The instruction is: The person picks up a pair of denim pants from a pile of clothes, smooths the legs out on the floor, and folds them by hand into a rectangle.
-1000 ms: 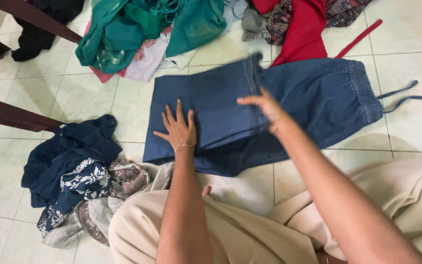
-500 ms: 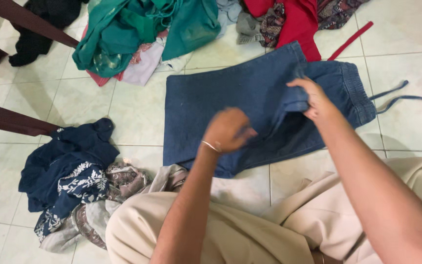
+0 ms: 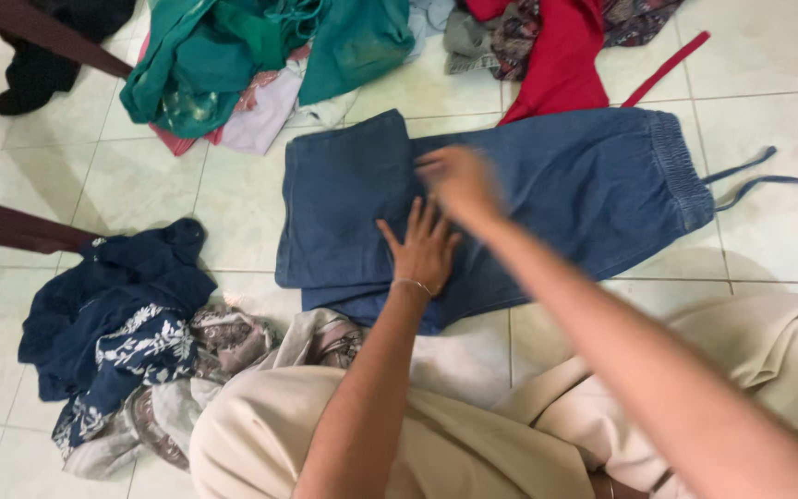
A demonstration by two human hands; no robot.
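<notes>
The left hand [image 3: 425,249] is laid flat, fingers spread wide and holding nothing, pressed on the blue denim trousers [image 3: 547,199] at the fold line near the garment's middle. The right hand [image 3: 459,180] is blurred just above it, at about one o'clock from the left hand; whether its grip is closed on cloth or open cannot be told. The trousers lie on the tiled floor [image 3: 768,83], folded over at the nine o'clock end, with the elastic waistband and drawstring at three o'clock.

For a clean fold, the pressed palm is best kept on the crease while the upper layer is smoothed outward toward nine o'clock, so that edges are matched and no wrinkle is trapped; the lower layer sticking out at six o'clock would need aligning.

Around the trousers, a green garment pile [image 3: 233,55] is seen at eleven o'clock, a red cloth [image 3: 561,55] at twelve, and a navy floral garment [image 3: 113,323] at eight, beside dark wooden furniture legs [image 3: 11,226].

The right hand's fingers are smeared by motion, the piles at twelve o'clock are cut off by the frame edge, and the trousers' near edge is partly hidden behind the left forearm.
</notes>
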